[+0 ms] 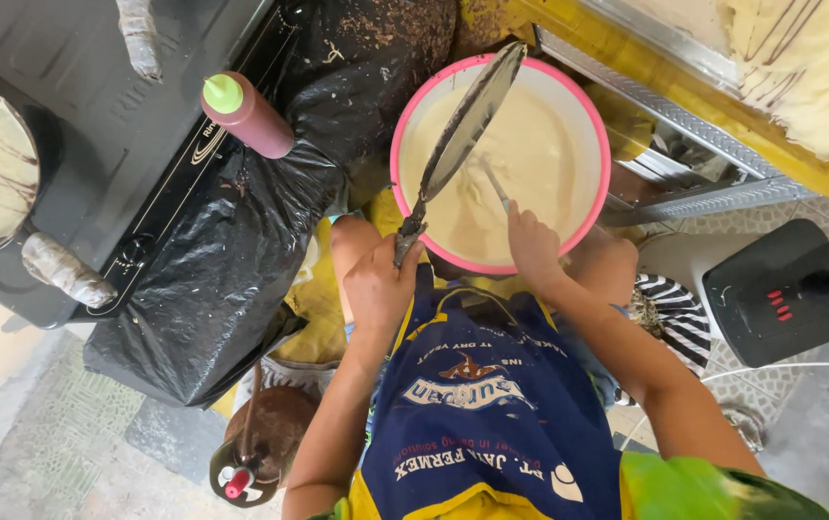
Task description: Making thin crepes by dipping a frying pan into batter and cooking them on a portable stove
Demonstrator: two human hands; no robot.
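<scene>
- Left hand (379, 282) is fisted tight round the handle of a flat, batter-smeared strainer (461, 135), blade angled up over the bowl.
- Right hand (533, 246) is closed on a thin utensil (496, 185) dipped in pale, smooth batter (520, 164).
- Round pink-rimmed bowl (603, 144) sits between the knees, crumpled black plastic bag (232, 250) just left, metal rack (684, 144) crowding right.

Daylit pale tiled floor (819, 433), a black stove (97, 144), and a yellow-edged metal rack (684, 116) beside it.
</scene>
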